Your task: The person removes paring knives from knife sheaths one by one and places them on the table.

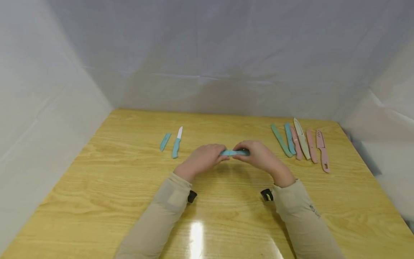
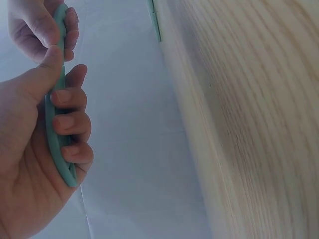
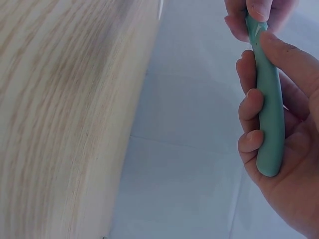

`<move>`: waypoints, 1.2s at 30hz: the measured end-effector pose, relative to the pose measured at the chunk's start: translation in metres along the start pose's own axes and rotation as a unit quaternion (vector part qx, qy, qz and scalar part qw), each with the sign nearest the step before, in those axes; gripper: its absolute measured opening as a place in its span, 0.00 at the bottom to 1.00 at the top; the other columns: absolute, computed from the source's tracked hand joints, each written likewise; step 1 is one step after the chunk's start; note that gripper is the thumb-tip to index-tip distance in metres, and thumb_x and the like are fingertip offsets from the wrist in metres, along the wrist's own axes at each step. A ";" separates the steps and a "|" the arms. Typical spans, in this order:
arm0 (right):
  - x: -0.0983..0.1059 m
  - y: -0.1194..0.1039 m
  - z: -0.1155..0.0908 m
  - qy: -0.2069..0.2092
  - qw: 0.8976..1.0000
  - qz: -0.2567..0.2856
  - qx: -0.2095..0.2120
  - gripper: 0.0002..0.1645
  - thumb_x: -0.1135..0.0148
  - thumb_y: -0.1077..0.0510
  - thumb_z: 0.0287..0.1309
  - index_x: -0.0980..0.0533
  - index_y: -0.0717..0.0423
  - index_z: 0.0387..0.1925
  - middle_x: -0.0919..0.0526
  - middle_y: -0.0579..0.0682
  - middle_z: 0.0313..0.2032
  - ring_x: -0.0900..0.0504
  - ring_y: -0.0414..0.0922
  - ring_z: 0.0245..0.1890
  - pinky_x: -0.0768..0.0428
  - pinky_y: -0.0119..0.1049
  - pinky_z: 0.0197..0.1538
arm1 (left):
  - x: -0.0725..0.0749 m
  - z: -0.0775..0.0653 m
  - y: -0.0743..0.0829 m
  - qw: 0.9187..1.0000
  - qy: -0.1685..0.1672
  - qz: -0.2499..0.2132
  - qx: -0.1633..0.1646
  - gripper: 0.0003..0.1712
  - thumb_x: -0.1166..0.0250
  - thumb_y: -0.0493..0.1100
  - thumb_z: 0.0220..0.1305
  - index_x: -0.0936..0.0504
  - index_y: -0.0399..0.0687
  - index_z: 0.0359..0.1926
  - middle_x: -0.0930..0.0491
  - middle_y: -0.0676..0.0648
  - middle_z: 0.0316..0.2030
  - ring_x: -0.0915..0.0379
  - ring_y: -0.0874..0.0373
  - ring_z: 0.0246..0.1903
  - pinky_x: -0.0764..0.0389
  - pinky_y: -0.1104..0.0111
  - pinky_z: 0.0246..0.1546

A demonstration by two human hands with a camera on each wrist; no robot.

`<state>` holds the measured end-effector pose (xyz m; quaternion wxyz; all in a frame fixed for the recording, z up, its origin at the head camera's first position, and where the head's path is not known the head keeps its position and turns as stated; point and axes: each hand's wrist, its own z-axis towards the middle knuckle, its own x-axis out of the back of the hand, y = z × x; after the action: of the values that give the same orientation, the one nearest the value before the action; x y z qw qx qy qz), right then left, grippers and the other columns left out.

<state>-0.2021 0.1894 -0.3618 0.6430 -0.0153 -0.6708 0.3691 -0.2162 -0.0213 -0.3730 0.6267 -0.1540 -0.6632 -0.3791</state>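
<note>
Both hands hold one light-blue knife (image 1: 230, 153) level above the middle of the table. My left hand (image 1: 203, 157) grips its sheath (image 2: 54, 134), with the fingers curled round it and its slotted end at the palm. My right hand (image 1: 258, 155) wraps round the smooth handle (image 3: 270, 109). In both wrist views the two hands nearly meet where sheath and handle join, and no bare blade shows there. To the left on the table lie a blue-handled paring knife (image 1: 176, 147) with its pale blade bare and a separate blue sheath (image 1: 165, 142).
At the right of the wooden table (image 1: 97, 187) lies a row of knives: a green one (image 1: 280, 139), a blue one (image 1: 289, 138), a cream one (image 1: 302, 138) and several pink ones, including a slotted pink one (image 1: 322, 147). White sheeting (image 1: 207, 54) encloses the back and sides.
</note>
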 end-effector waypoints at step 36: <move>0.001 0.001 -0.002 0.024 0.999 0.005 0.026 0.12 0.34 0.56 0.60 0.17 0.56 0.44 0.15 0.49 0.37 0.20 0.40 0.33 0.21 0.36 0.37 | 0.002 0.002 -0.001 1.000 -0.006 -0.006 0.014 0.17 0.48 0.53 0.73 0.22 0.47 0.47 0.21 0.52 0.35 0.30 0.61 0.31 0.26 0.67 0.36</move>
<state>-0.2009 0.1918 -0.3616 0.6570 -0.0109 -0.6454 0.3895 -0.2183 -0.0210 -0.3710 0.6225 -0.1435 -0.6730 -0.3728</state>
